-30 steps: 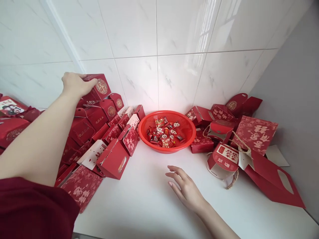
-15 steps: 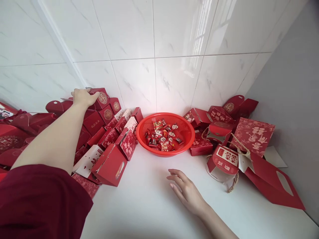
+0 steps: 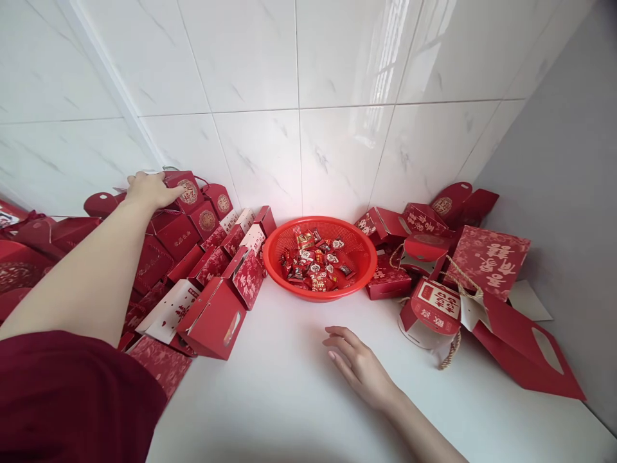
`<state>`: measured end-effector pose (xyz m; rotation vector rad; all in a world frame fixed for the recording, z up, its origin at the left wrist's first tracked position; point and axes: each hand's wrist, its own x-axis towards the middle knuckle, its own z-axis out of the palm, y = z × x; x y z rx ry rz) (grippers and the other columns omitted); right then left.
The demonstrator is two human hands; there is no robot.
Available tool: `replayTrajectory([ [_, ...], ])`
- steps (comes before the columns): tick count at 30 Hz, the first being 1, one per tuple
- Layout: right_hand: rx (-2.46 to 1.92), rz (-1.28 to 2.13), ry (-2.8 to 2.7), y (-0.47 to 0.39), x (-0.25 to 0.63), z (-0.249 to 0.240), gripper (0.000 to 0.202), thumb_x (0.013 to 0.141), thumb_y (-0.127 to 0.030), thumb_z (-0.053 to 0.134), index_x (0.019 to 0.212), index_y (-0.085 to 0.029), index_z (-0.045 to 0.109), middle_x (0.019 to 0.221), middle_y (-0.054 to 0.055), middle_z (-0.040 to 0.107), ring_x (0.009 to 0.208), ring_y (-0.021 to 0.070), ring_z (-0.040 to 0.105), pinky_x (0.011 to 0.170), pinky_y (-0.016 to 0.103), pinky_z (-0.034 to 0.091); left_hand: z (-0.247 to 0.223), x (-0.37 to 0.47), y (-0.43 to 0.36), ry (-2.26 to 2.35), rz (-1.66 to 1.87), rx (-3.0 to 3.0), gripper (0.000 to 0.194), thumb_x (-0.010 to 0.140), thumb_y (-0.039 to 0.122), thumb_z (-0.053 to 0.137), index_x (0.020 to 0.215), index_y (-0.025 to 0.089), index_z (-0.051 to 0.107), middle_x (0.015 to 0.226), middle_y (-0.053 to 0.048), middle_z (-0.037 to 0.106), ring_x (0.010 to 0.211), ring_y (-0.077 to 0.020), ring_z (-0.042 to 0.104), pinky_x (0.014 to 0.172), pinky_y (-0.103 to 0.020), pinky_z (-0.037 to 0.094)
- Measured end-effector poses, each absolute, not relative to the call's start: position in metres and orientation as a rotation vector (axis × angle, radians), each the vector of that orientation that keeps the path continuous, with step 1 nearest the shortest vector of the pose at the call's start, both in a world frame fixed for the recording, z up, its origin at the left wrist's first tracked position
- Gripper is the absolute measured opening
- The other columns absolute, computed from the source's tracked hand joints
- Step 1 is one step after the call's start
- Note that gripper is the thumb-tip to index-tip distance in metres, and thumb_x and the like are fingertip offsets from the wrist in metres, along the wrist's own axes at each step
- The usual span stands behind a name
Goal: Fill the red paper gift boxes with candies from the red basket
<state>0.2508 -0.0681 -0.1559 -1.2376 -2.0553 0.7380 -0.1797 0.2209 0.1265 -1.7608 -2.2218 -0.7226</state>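
Observation:
My left hand (image 3: 148, 193) reaches to the back left and closes over a red gift box (image 3: 187, 188) with a gold round emblem. Its thumb lies against the box's front, while the fingers' far side is hidden. More red boxes (image 3: 179, 236) are heaped below and around it. My right hand (image 3: 357, 363) rests over the white table with its fingers loosely stretched and nothing in them. Beyond it stands a red plastic basket (image 3: 362, 247) with several wrapped candies (image 3: 315, 260) inside.
Rows of red and white boxes (image 3: 212, 318) line the left side. On the right lie red boxes (image 3: 491, 260), one with a rope handle (image 3: 450, 350). A tiled wall (image 3: 260, 154) closes off the back and a grey wall (image 3: 569, 193) the right.
My left hand has shifted slightly left, and the emblem box has moved with it, showing a dark red cord at its right. My right hand stays in place.

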Motion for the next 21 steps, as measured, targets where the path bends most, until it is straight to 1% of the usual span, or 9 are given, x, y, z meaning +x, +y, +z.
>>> replayTrajectory([
  [2,-1.236,0.731,-2.054,-0.068,0.251,-0.156,0.029,0.101,-0.033,0.037,0.117,-0.026,0.06,0.135,0.009,0.051,0.117,0.0216,0.058,0.098,0.038,0.05,0.125,-0.181,0.221,-2.217,-0.717,-1.783,0.081,0.075,0.063,0.064,0.101,-0.013,0.059,0.137,-0.019,0.056,0.138,-0.0331,0.037,0.113,-0.054,0.027],
  [4,-1.233,0.722,-2.053,-0.068,0.252,-0.157,0.029,0.101,-0.033,0.038,0.118,-0.025,0.06,0.135,0.009,0.051,0.116,0.0216,0.058,0.098,0.038,0.05,0.124,-0.18,0.22,-2.208,-0.724,-1.783,0.078,0.077,0.06,0.066,0.101,-0.013,0.056,0.137,-0.021,0.055,0.139,-0.0289,0.038,0.114,-0.053,0.026],
  [6,-1.229,0.709,-2.057,-0.067,0.252,-0.158,0.029,0.101,-0.033,0.038,0.118,-0.025,0.06,0.135,0.009,0.051,0.116,0.0213,0.058,0.098,0.037,0.05,0.122,-0.18,0.218,-2.198,-0.735,-1.766,0.078,0.077,0.059,0.069,0.101,-0.014,0.052,0.14,-0.027,0.049,0.14,-0.027,0.036,0.113,-0.058,0.021],
  [9,-1.223,0.688,-2.059,-0.066,0.253,-0.159,0.028,0.101,-0.033,0.039,0.118,-0.025,0.06,0.134,0.008,0.052,0.114,0.0202,0.059,0.099,0.037,0.049,0.119,-0.179,0.215,-2.158,-0.822,-1.735,0.086,0.074,0.06,0.072,0.104,-0.017,0.046,0.144,-0.034,0.04,0.144,-0.0257,0.028,0.11,-0.066,0.008],
  [12,-1.216,0.672,-2.05,-0.065,0.254,-0.159,0.026,0.101,-0.032,0.04,0.117,-0.026,0.06,0.132,0.008,0.053,0.111,0.0189,0.06,0.098,0.036,0.049,0.121,-0.171,0.213,-1.99,-0.965,-1.795,0.09,0.074,0.054,0.075,0.111,-0.02,0.038,0.15,-0.034,0.029,0.148,-0.0237,0.015,0.108,-0.065,-0.001],
  [15,-1.195,0.634,-2.05,-0.063,0.254,-0.16,0.025,0.1,-0.031,0.042,0.116,-0.025,0.06,0.131,0.008,0.054,0.111,0.0192,0.06,0.097,0.036,0.05,0.138,-0.147,0.211,-1.792,-0.953,-1.857,0.093,0.077,0.051,0.073,0.119,-0.021,0.031,0.155,-0.031,0.019,0.149,-0.0281,0.005,0.107,-0.067,-0.003],
  [18,-1.17,0.552,-2.064,-0.059,0.254,-0.161,0.024,0.098,-0.029,0.045,0.116,-0.023,0.06,0.13,0.01,0.055,0.113,0.0204,0.059,0.098,0.037,0.05,0.168,-0.109,0.208,-1.706,-0.896,-1.905,0.103,0.077,0.054,0.072,0.13,-0.019,0.023,0.157,-0.03,0.007,0.147,-0.0372,-0.001,0.105,-0.072,-0.005],
  [20,-1.169,0.453,-2.054,-0.057,0.257,-0.158,0.024,0.097,-0.028,0.047,0.117,-0.022,0.06,0.13,0.012,0.056,0.115,0.0219,0.058,0.098,0.039,0.05,0.184,-0.08,0.199,-1.629,-0.905,-1.987,0.109,0.071,0.058,0.074,0.13,-0.019,0.024,0.157,-0.033,-0.003,0.145,-0.0442,-0.008,0.101,-0.076,-0.008],
  [21,-1.18,0.39,-2.037,-0.056,0.26,-0.155,0.025,0.097,-0.027,0.048,0.117,-0.022,0.06,0.13,0.012,0.056,0.116,0.0228,0.057,0.098,0.041,0.049,0.189,-0.065,0.191,-1.527,-0.958,-2.019,0.108,0.068,0.06,0.074,0.128,-0.018,0.03,0.156,-0.032,-0.004,0.144,-0.0467,-0.008,0.098,-0.078,-0.009],
])
